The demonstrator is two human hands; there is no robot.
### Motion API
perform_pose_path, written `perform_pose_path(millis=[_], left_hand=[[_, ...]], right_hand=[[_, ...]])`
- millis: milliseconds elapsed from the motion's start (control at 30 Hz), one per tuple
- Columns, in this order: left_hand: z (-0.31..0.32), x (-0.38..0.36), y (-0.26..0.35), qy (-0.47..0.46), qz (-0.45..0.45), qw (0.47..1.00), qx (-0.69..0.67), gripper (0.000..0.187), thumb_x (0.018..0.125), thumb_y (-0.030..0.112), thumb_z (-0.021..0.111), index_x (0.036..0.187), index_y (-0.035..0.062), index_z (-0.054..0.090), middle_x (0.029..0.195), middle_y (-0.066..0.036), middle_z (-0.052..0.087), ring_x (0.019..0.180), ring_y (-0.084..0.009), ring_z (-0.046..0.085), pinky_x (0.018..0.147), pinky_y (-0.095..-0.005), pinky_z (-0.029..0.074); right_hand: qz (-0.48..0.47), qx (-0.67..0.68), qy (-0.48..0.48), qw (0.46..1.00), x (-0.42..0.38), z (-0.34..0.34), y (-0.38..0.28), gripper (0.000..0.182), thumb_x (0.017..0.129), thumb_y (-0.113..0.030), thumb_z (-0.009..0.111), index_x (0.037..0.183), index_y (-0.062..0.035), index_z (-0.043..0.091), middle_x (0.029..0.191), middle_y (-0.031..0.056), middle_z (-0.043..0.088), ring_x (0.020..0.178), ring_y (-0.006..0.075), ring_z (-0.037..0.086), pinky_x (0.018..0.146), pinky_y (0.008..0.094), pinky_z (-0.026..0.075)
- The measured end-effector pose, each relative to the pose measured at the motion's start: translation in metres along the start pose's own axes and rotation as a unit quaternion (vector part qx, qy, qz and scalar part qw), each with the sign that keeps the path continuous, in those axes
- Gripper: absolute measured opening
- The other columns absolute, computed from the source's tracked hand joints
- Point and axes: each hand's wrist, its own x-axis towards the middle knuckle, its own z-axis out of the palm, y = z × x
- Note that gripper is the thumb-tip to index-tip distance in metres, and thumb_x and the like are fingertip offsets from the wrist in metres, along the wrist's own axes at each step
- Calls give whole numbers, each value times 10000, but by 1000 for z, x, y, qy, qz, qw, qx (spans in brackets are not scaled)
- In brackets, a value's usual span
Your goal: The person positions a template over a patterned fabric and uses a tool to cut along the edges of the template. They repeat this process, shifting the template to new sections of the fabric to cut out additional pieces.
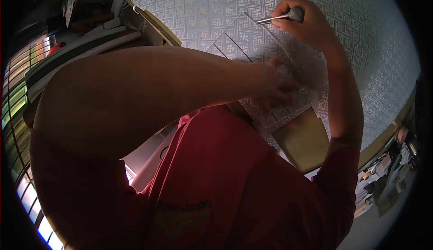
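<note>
I have the left hand [273, 87] stretched rightward, too blurred to tell its grip. Beneath lies a clear sheet [247, 42]; beyond, the right hand [309, 21], bent leftward, clasps a metal tool [266, 20] near the sheet's far corner.

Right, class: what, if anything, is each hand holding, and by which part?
The right hand grips a silvery, slender tool near its thicker end, leaving the narrow tip free. The left hand is blurred; whether it holds anything cannot be told.

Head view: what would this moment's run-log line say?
right hand: holding metal tool | left hand: blurred, over clear sheet | contact: unclear
</note>
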Motion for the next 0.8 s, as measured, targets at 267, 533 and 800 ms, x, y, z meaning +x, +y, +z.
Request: perform_pose_path(millis=[267,533,800], left_hand=[[1,1,0,38,18,993,107,730,979,585,562,1632,435,272,1739,22,217,1490,-218,453,1152,-757,271],[-52,-11,9,-117,-34,992,-23,814,917,656,609,1636,419,308,1718,48,272,1439,-296,425,1165,-647,334],[30,10,-12,170,47,977,116,705,920,654,616,1535,327,510,1456,7,624,1151,-324,696,1090,-545,465]], right_hand=[[52,-50,211,975,-30,58,-17,174,890,-163,767,1025,-58,732,894,75,758,799,148,710,729,322,554],[60,-120,274,952,-26,80,-22,163,889,-149,779,1018,-68,721,875,102,771,773,278,759,690,363,579],[-34,-92,280,955,0,88,-6,143,919,-148,771,1019,-66,711,924,121,781,822,285,773,714,363,590]])
